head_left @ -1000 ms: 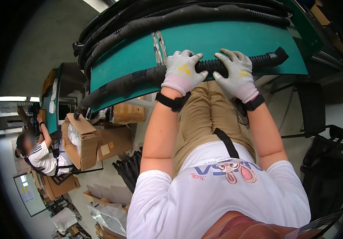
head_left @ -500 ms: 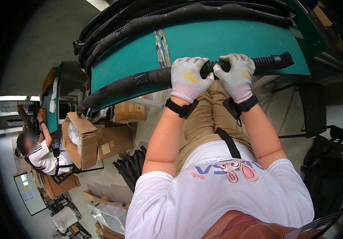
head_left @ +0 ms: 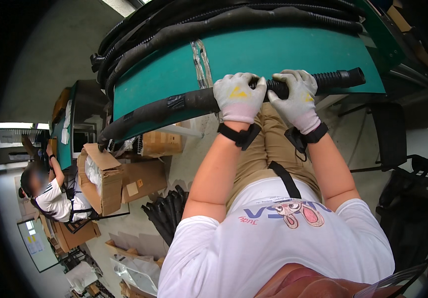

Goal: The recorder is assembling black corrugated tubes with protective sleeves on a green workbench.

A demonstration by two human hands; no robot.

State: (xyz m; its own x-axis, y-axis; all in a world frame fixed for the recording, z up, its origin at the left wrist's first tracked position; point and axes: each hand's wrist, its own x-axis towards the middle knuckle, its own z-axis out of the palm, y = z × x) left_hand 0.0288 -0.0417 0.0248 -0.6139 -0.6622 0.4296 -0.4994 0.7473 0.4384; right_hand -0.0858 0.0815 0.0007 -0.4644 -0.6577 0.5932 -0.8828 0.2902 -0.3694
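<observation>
A long black corrugated hose [head_left: 331, 79] lies across the front of the green-topped table [head_left: 273, 49], with a wider cuff at its right end. To the left it runs inside a dark foam-like sleeve [head_left: 149, 110] banded with black tape, and droops past the table's left edge. My left hand [head_left: 239, 97], in a pale knit glove, is closed around the sleeve near its right end. My right hand [head_left: 296, 94], gloved alike, grips the bare corrugated part. Between my hands a short stretch of ribbed hose shows.
More black hoses [head_left: 224, 22] lie along the table's far side. Clear tape strips [head_left: 201, 64] cross the tabletop. Cardboard boxes [head_left: 142, 179] stand at lower left, beside a bundle of black tubes [head_left: 167, 211]. A seated person [head_left: 57, 193] works farther left; a black chair [head_left: 390, 134] is at right.
My left hand has turned and its thumb has lifted upward. The gap between my hands looks slightly wider, showing more ribbed hose.
</observation>
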